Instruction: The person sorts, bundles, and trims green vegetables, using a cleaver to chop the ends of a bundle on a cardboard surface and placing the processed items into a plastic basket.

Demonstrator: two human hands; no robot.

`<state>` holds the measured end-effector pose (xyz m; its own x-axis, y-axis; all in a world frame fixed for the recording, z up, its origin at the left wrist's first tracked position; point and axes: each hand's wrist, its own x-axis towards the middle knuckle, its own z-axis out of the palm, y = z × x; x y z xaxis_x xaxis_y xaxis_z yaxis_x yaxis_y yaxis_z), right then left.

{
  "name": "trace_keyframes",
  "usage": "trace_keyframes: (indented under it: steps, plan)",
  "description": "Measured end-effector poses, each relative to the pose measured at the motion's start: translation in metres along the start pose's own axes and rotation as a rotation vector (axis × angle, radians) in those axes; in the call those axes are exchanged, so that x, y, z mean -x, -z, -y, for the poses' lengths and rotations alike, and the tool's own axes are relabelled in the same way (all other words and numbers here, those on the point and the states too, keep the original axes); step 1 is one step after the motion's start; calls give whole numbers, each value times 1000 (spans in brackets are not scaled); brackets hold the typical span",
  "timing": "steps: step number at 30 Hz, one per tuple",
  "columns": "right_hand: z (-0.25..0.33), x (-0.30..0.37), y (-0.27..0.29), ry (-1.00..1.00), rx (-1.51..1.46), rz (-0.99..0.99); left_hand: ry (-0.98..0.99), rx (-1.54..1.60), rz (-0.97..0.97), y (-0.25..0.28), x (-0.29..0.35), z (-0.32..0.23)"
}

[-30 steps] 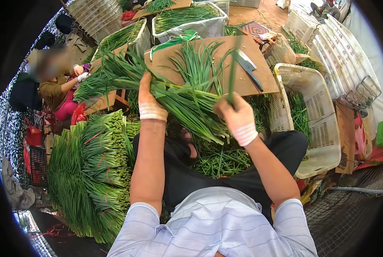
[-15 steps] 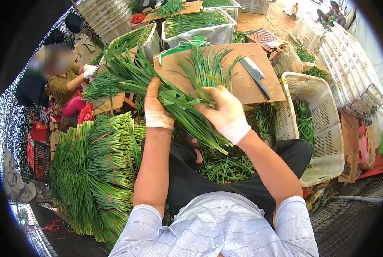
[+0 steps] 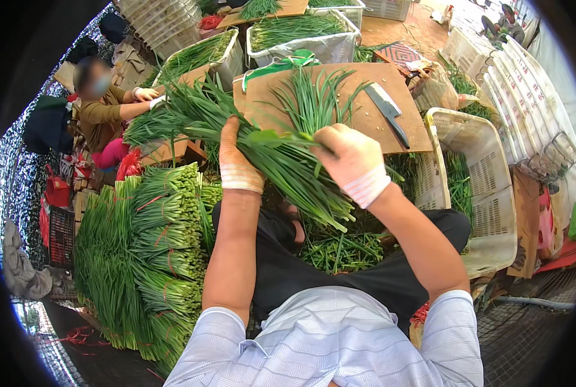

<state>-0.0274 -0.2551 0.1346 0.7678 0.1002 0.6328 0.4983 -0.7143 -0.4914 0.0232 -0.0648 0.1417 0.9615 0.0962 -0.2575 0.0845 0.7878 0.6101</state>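
My left hand (image 3: 236,155), in a pale glove with an orange-brown thumb, is closed around a thick bunch of garlic chives (image 3: 294,180). The leafy ends spread to the upper left, and the pale stem ends point toward my lap. To the right of the bunch my gloved right hand (image 3: 354,158) is closed, pinching a green leaf blade (image 3: 281,137) that runs across the bunch; its fingertips are partly blurred. Beyond my hands, more loose chives (image 3: 310,103) lie on a wooden board (image 3: 400,84), beside a knife (image 3: 389,116) with a black handle.
Tied chive bundles (image 3: 165,238) are piled at my left. A white plastic crate (image 3: 494,219) holding some chives stands at my right. Loose trimmings (image 3: 342,251) cover the ground between my legs. Chive-filled crates (image 3: 301,48) stand beyond the board. A co-worker (image 3: 104,109) sits at the far left.
My right hand has moved right and slightly away from the bunch, drawing the leaf blade sideways. My left hand keeps its hold. The co-worker's hands and head have shifted.
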Motion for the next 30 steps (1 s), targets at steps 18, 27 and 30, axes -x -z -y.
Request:
trace_keyframes:
  steps: [18, 27, 30]
  plan:
    - [-138, 100, 96, -915, -1173, -853, -273, 46, 59, 68, -51, -66]
    - [-11, 71, 30, -669, -582, 224, -341, 32, 63, 69, -48, -70]
    - [2, 60, -3, -727, -575, 188, -342, -59, 37, 54, -36, -57]
